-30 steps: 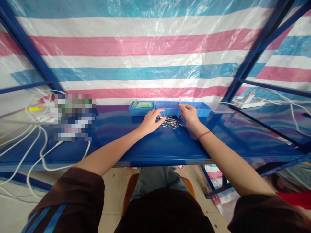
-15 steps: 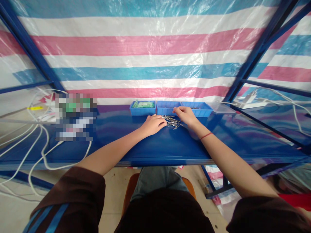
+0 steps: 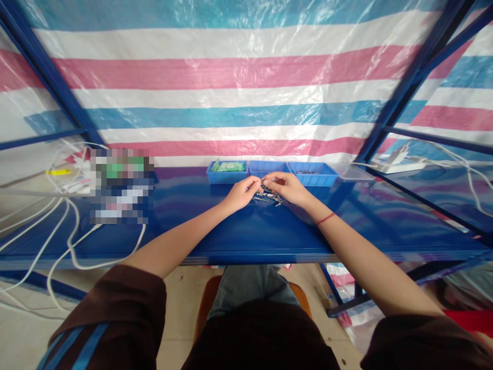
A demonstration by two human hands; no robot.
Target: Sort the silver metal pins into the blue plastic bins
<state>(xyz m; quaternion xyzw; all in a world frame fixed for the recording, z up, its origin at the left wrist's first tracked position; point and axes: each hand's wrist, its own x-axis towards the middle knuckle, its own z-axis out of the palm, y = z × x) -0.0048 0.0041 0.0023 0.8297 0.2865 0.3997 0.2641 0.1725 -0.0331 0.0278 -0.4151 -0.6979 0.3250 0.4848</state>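
Between both hands (image 3: 242,194) (image 3: 288,190) lie metal pieces (image 3: 271,196), any lettering illegibly small.

Rods (image 3: 272,197) before bins (image 3: 316,179), perhaps some inside

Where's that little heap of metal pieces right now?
In the head view, the metal pieces lie near the middle of the blue table, around the fingertips of the left hand and right hand, before the blue bins.

Bright glare across the striped sheet (image 3: 246,72), wide-angle stretching toward the edges.
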